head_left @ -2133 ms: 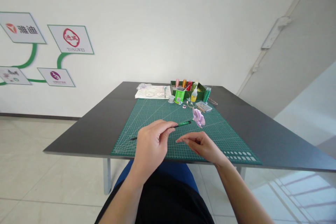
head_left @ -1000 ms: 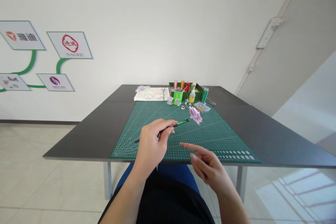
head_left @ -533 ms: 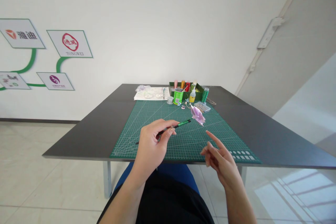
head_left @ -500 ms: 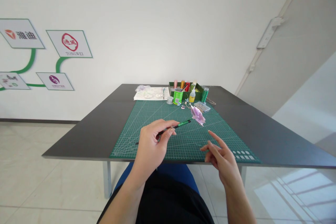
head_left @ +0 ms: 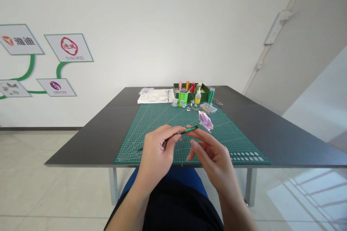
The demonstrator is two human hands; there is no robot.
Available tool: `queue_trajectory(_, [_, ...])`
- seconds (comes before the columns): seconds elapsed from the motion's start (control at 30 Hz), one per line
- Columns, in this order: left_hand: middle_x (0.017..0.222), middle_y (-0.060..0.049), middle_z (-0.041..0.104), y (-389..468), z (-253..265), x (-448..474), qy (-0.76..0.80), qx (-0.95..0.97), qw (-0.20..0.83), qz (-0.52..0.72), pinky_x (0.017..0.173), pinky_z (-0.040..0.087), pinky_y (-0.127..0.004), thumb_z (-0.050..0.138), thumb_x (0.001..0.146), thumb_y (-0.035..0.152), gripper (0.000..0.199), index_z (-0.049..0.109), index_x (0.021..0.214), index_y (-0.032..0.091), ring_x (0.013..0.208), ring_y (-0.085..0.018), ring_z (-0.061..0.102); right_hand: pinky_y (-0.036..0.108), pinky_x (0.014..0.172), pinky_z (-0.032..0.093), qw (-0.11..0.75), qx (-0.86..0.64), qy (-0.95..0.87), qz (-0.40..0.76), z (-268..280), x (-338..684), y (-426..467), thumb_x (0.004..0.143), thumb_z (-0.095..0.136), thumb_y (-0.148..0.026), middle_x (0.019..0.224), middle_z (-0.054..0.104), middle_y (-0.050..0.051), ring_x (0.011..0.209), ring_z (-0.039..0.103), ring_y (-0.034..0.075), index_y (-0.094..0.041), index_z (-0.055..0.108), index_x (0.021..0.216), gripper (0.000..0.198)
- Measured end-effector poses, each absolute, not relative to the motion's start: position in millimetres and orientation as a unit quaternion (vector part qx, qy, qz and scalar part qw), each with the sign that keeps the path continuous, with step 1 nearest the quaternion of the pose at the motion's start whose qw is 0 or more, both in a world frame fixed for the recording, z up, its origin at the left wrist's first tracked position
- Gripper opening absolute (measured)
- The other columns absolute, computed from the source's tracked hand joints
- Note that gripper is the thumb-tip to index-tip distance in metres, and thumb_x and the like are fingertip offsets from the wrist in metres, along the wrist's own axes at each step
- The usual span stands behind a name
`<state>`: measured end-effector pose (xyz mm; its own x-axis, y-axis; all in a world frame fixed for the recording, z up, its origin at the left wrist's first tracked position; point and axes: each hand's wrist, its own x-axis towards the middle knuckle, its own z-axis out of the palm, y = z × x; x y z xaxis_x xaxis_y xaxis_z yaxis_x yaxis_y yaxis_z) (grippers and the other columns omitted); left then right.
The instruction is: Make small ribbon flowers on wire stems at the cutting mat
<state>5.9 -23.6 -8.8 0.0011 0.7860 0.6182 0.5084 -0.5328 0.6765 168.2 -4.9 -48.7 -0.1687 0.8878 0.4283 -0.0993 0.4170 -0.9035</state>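
My left hand [head_left: 159, 148] is closed on a thin dark stem, pinching it between thumb and fingers. Its upper part [head_left: 191, 129] is wrapped in shiny green, and the black tail [head_left: 140, 149] shows to the left behind the hand. At the tip sits a lilac artificial flower [head_left: 206, 121] with ruffled petals, tilted to the right. My right hand [head_left: 211, 155] has come close, its index finger at or just behind the green part; I cannot tell whether it touches. Its thumb stands apart from the index finger, and nothing shows between them.
A green cutting mat [head_left: 159, 115] covers the middle of the dark table [head_left: 100, 126]. Toward the back stand a green tin [head_left: 183, 98], a glue bottle [head_left: 198, 96], a box of thread spools [head_left: 176, 87], a green tube [head_left: 211, 95], a clear case [head_left: 208, 108] and white paper [head_left: 151, 97].
My right hand has moved left and up to the green part of the stem, below the flower. My left hand keeps its hold, nearly still. The view has shifted slightly.
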Motion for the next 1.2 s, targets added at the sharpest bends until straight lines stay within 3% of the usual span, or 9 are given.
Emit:
queue_trajectory(0.07, [0.086, -0.004, 0.076, -23, -10, 5, 0.471, 0.701, 0.112, 0.524, 0.066, 0.052, -0.025, 0.056, 0.093, 0.013, 0.025, 0.077, 0.103, 0.022, 0.074, -0.016, 0.07, 0.022, 0.043, 0.049, 0.546, -0.301, -0.619, 0.478, -46, 160, 0, 0.092, 0.066, -0.04, 0.083, 0.073, 0.004, 0.049, 0.06, 0.01, -0.018, 0.067, 0.122, 0.037])
queue_trajectory(0.13, [0.086, -0.003, 0.076, -22, -11, 4, 0.478, 0.7, 0.096, 0.522, 0.066, 0.051, -0.024, 0.056, 0.093, 0.012, 0.027, 0.077, 0.104, 0.023, 0.074, -0.016, 0.069, 0.019, 0.037, 0.042, 0.538, -0.309, -0.609, 0.494, -45, 156, 3, 0.091, 0.066, -0.042, 0.06, 0.06, -0.003, 0.041, 0.053, 0.009, -0.016, 0.069, 0.118, 0.037])
queue_trajectory(0.2, [0.083, -0.003, 0.075, -20, -12, 3, 0.485, 0.696, 0.087, 0.523, 0.066, 0.051, -0.024, 0.055, 0.093, 0.012, 0.027, 0.078, 0.102, 0.023, 0.073, -0.016, 0.069, 0.018, 0.036, 0.038, 0.536, -0.326, -0.605, 0.491, -46, 155, 3, 0.091, 0.066, -0.042, 0.051, 0.05, -0.007, 0.037, 0.046, 0.007, -0.015, 0.072, 0.112, 0.035])
queue_trajectory(0.33, [0.08, -0.003, 0.075, -14, -11, 0, 0.487, 0.697, 0.082, 0.52, 0.066, 0.052, -0.025, 0.055, 0.093, 0.012, 0.026, 0.078, 0.101, 0.022, 0.073, -0.016, 0.069, 0.019, 0.037, 0.035, 0.532, -0.337, -0.612, 0.478, -52, 158, -2, 0.094, 0.062, -0.042, 0.047, 0.048, -0.006, 0.037, 0.042, 0.007, -0.014, 0.076, 0.103, 0.032])
queue_trajectory(0.63, [0.08, -0.002, 0.075, 12, -3, -10, 0.484, 0.701, 0.06, 0.52, 0.068, 0.052, -0.025, 0.056, 0.093, 0.012, 0.027, 0.079, 0.103, 0.023, 0.073, -0.016, 0.069, 0.02, 0.039, 0.035, 0.513, -0.364, -0.621, 0.468, -78, 171, -22, 0.096, 0.059, -0.044, 0.047, 0.051, -0.003, 0.037, 0.044, 0.009, -0.015, 0.077, 0.104, 0.035])
queue_trajectory(0.93, [0.084, -0.003, 0.078, 47, 13, -19, 0.479, 0.701, 0.038, 0.527, 0.072, 0.053, -0.029, 0.059, 0.088, 0.009, 0.029, 0.079, 0.104, 0.023, 0.077, -0.018, 0.071, 0.021, 0.037, 0.035, 0.486, -0.39, -0.588, 0.515, -116, 173, -25, 0.091, 0.061, -0.054, 0.045, 0.049, -0.004, 0.035, 0.043, 0.009, -0.013, 0.075, 0.097, 0.044])
queue_trajectory(1.2, [0.086, -0.003, 0.078, 74, 40, -28, 0.466, 0.719, 0.008, 0.516, 0.067, 0.048, -0.028, 0.059, 0.086, 0.01, 0.03, 0.08, 0.103, 0.024, 0.071, -0.016, 0.066, 0.021, 0.039, 0.036, 0.435, -0.396, -0.605, 0.536, -125, 174, -11, 0.089, 0.061, -0.058, 0.047, 0.052, -0.003, 0.037, 0.046, 0.009, -0.012, 0.075, 0.099, 0.049])
